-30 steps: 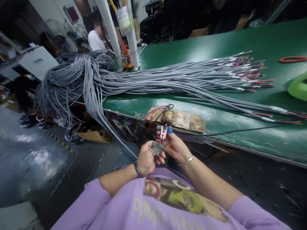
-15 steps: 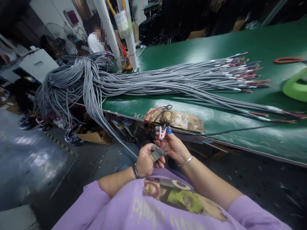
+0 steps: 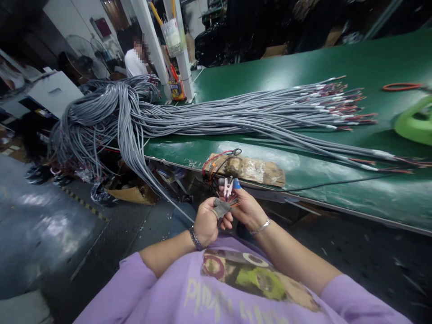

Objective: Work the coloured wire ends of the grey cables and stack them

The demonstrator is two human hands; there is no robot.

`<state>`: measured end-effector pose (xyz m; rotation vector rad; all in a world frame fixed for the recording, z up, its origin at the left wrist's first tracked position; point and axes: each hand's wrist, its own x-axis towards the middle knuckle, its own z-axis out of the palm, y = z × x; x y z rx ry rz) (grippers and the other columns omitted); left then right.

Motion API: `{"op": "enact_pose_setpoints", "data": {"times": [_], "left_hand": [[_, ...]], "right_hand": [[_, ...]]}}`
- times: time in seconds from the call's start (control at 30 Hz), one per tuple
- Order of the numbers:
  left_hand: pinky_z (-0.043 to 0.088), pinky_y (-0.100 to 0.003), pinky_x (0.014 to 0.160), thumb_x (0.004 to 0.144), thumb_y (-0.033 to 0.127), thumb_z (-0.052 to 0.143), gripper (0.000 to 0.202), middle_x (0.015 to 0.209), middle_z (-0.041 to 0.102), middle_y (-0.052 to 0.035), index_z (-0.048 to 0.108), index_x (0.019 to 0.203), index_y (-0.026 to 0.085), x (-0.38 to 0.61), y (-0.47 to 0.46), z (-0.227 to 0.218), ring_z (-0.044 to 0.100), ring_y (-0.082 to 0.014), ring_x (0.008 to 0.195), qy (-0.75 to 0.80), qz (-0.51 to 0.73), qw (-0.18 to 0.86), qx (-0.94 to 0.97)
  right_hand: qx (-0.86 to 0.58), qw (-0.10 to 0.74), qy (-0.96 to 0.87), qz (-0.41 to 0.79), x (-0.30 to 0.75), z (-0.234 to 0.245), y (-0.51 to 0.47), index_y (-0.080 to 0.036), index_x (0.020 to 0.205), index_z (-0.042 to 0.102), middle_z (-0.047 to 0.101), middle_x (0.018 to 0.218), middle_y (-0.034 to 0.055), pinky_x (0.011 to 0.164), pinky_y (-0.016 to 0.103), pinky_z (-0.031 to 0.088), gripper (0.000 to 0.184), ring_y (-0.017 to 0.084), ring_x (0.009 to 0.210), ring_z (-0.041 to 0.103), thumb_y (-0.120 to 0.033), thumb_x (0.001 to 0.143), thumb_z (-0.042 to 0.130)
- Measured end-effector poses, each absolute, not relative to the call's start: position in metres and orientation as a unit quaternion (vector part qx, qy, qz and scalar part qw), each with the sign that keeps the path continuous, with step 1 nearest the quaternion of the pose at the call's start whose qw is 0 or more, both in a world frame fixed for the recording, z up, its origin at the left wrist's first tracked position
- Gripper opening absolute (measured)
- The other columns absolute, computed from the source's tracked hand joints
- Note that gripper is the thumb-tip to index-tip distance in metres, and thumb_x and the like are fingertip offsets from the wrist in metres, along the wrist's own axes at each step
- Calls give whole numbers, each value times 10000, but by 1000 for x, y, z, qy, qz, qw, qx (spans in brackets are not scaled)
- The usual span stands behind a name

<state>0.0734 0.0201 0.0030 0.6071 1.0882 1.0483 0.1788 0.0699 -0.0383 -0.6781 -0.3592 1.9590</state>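
My left hand (image 3: 206,221), wearing grey finger covers, is closed around the end of a grey cable (image 3: 184,213) that runs down to it from the bundle. Thin reddish and dark wires (image 3: 235,203) fan out of that end toward my other hand. My right hand (image 3: 250,209) has a blue cover on the thumb and pinches a small pale pink clip-like hand tool (image 3: 228,187). The tool's tip is close to the wires; whether it bites on one is too small to tell.
On the green bench (image 3: 337,198) lies a large bundle of grey cables (image 3: 216,112), bare wire ends to the right. A taped cardboard piece (image 3: 266,172) sits at the front edge. A green object (image 3: 415,121) and an orange loop (image 3: 401,86) lie right. One person (image 3: 135,62) is behind.
My left fingers have shifted up slightly and the loose wire ends now show spread out between my hands. The pink tool stays in my right hand, almost in place.
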Motion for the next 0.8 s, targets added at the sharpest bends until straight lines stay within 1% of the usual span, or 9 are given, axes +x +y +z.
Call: {"op": "enact_pose_setpoints", "data": {"times": [0.1,0.2,0.3,0.4,0.43,0.5,0.6,0.67,0.8], "left_hand": [[250,-155,309,474,524,808,488,437,585,27,488,601,178,73,18,3,491,-83,301,487,466,683,282],[262,-156,312,471,556,809,517,441,587,28,480,603,180,73,17,4,498,-85,305,485,472,671,303],[262,-157,318,479,568,805,521,450,591,25,483,609,180,70,17,3,498,-82,308,494,481,653,315],[257,-163,318,491,567,798,508,452,589,20,486,604,181,65,16,-2,493,-80,308,517,481,634,316],[263,-164,320,499,566,793,501,454,590,18,488,602,181,63,16,-4,493,-80,311,525,477,628,319],[290,-169,329,529,555,782,476,464,597,14,497,604,182,60,14,-10,501,-82,321,536,466,622,330],[332,-175,349,574,512,768,423,482,610,11,508,616,182,57,11,-19,521,-87,341,539,447,622,350],[335,-175,353,584,489,763,401,482,610,14,507,620,183,57,11,-23,523,-88,345,539,441,625,352],[300,-172,339,574,493,753,402,470,597,23,496,624,188,60,12,-22,506,-87,332,535,455,634,324]], "right_hand": [[-277,492,-141,813,178,-38,70,-195,715,700,701,639,-18,497,205,510,261,97,493,586,-430,691,811],[-268,495,-140,815,178,-40,70,-198,766,702,709,672,-19,534,204,512,275,99,540,598,-443,698,804],[-251,482,-157,825,184,-40,67,-196,835,714,721,717,6,588,250,524,393,131,595,620,-535,654,798],[-252,454,-224,824,192,-34,57,-198,866,721,737,801,39,619,285,520,519,162,653,641,-600,555,820],[-264,450,-252,815,194,-32,53,-197,876,723,738,824,45,621,280,512,525,168,680,647,-568,527,848],[-306,455,-292,783,195,-26,46,-195,889,723,736,839,47,636,267,498,486,171,728,653,-441,509,897],[-369,482,-315,730,191,-21,37,-195,830,719,724,781,26,662,264,487,357,156,709,643,-279,532,897],[-393,498,-322,703,187,-21,34,-199,785,713,710,740,6,660,261,483,293,141,674,627,-237,546,879],[-427,512,-317,675,184,-21,33,-201,750,702,700,680,-8,607,252,464,275,130,618,604,-232,533,869]]}}
